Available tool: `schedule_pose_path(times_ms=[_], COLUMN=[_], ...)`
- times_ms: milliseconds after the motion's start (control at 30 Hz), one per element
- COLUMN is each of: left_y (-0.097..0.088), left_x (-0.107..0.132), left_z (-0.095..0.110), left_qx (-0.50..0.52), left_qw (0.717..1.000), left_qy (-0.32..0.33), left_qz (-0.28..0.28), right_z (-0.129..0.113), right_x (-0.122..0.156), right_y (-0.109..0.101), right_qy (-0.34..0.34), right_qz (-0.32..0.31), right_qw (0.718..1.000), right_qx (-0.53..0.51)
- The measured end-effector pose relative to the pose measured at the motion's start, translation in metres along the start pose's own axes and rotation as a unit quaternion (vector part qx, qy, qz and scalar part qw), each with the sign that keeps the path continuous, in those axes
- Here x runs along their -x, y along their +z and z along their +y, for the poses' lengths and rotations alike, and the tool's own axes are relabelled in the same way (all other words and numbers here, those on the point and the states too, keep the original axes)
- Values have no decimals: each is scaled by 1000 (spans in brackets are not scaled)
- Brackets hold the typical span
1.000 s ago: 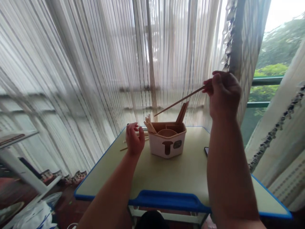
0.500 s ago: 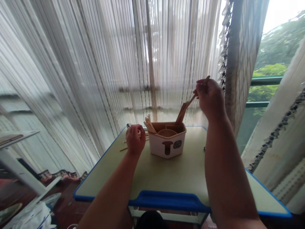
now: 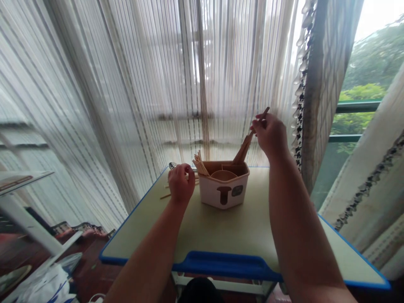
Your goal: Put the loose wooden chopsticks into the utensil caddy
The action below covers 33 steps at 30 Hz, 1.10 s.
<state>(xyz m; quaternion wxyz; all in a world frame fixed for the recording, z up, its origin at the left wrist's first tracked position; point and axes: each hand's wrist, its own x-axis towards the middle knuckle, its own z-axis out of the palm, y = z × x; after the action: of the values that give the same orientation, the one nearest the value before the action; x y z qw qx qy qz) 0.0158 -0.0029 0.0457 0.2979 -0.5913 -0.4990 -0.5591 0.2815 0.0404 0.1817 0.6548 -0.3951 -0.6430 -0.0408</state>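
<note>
A white holder [image 3: 223, 190] with brown compartments stands at the far middle of a pale table [image 3: 227, 231] edged in blue. My right hand [image 3: 270, 134] is raised above the holder's right rear compartment, pinched on a brown chopstick [image 3: 252, 134] whose lower end reaches in among other chopsticks there. My left hand [image 3: 180, 182] rests curled on the table left of the holder, over loose chopsticks [image 3: 164, 196] and a metal spoon [image 3: 172, 165]. Light wooden sticks [image 3: 199, 164] stand in the holder's left compartment.
Sheer striped curtains hang close behind the table. A window railing and trees show at the right. A white rack and a plastic bag [image 3: 47, 286] sit low on the left. A blue handle [image 3: 221, 265] runs along the table's near edge.
My right hand came down and to the left, swinging the chopstick from nearly level to steep, its tip entering the holder's right rear compartment. My left hand stayed put.
</note>
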Motion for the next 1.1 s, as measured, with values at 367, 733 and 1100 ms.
schedule_pose_path(times_ms=[367,733,1100], left_y=[-1,1,11], left_x=[0,-1,2], left_z=[1,0,-14], left_qx=[-7,-1,-169], left_qw=[1000,999,966], left_qy=[-15,-35,-138], left_qz=[-3,-4,-137], right_z=[8,-5,-13], right_x=[10,19,18], right_y=[27,28,22], right_qy=[-40,-17,-40], right_qz=[-121,-191,-180], right_qw=[978,948,952], right_qx=[165,256,244])
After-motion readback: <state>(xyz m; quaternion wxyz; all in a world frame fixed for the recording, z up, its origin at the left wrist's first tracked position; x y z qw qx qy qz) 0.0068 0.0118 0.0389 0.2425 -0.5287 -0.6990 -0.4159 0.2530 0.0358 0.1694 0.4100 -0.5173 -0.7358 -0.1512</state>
